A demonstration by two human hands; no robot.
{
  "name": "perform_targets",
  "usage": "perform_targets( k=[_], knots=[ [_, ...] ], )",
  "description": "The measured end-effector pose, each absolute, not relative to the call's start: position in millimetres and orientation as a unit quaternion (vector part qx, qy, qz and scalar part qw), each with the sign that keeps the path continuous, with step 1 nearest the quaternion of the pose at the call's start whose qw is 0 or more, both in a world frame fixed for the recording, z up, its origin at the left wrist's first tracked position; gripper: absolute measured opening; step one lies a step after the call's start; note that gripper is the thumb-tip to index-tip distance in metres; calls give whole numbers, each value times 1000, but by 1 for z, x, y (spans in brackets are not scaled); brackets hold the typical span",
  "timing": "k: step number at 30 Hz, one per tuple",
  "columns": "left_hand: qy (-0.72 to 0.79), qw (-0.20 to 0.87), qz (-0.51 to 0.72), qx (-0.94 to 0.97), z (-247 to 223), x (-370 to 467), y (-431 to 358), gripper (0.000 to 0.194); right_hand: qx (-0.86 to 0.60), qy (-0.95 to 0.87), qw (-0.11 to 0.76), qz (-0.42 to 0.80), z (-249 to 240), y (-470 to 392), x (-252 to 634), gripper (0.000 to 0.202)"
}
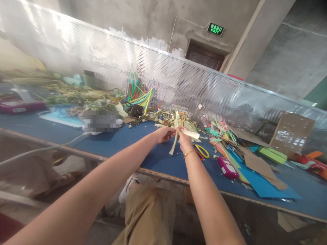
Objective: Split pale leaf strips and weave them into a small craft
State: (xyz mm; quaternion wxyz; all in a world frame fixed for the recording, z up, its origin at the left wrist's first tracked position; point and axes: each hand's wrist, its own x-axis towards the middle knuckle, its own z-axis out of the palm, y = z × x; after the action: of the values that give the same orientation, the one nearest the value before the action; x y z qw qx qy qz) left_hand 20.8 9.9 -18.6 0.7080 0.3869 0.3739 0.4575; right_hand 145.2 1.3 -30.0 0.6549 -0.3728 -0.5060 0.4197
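Both hands meet over the blue table, close to its front edge, at a cross of pale cream strips [191,134]. The strips look like flat ribbons of husk or paper, some pointing up and down, one wide one sticking out to the right. My left hand [165,134] pinches the crossing from the left with bent fingers. From the right, my right hand [184,136] grips the same strips, thumb on top near the crossing. A yellow loop [202,151], perhaps a scissors handle, lies beside my right wrist. Behind my hands spreads a heap of similar pale scraps [163,117].
Left of me are a white power strip [95,132] with a cable, a dark box [136,111] and colourful stems [138,90]. To the right lie a magenta box [228,167], blue sheets [277,187] and cardboard [292,131]. A perforated metal panel [163,73] runs along the back.
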Motion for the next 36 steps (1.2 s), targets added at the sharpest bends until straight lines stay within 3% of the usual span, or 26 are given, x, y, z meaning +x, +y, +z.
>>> perform_targets(
  k=[11,36],
  knots=[
    [360,695,508,359,-16,25,3,6,-370,-498,674,400,-31,7,148,28],
    [342,643,536,427,-20,27,6,19,-373,-481,689,395,-33,10,150,29]
  ],
)
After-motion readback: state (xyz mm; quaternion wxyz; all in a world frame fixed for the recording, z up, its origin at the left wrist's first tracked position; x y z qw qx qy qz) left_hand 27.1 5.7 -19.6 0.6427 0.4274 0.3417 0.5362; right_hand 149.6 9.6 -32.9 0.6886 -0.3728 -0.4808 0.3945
